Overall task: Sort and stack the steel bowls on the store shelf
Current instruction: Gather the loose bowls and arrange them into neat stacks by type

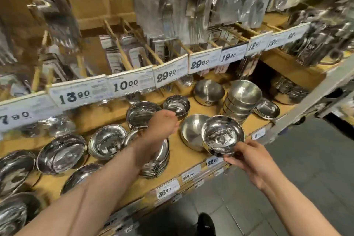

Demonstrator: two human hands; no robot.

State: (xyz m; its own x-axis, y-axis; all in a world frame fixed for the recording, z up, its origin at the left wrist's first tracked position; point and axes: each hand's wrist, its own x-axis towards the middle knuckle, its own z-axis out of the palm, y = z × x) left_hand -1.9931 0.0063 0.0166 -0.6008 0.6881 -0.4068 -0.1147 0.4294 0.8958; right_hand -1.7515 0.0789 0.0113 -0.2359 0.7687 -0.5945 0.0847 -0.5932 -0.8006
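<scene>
My right hand pinches the near rim of a shiny steel bowl and holds it just above the front of the wooden shelf. My left hand reaches over the shelf with curled fingers at the rim of a small shiny bowl, next to a larger shiny bowl. Its fingertips are hidden, so its grip is unclear. A matte bowl sits behind the held one. A stack of shallow bowls lies under my left forearm.
A stack of matte bowls and a single matte bowl stand at the back right, with oval dishes beside them. More shiny bowls line the left. Price tags and an upper shelf overhang the bowls.
</scene>
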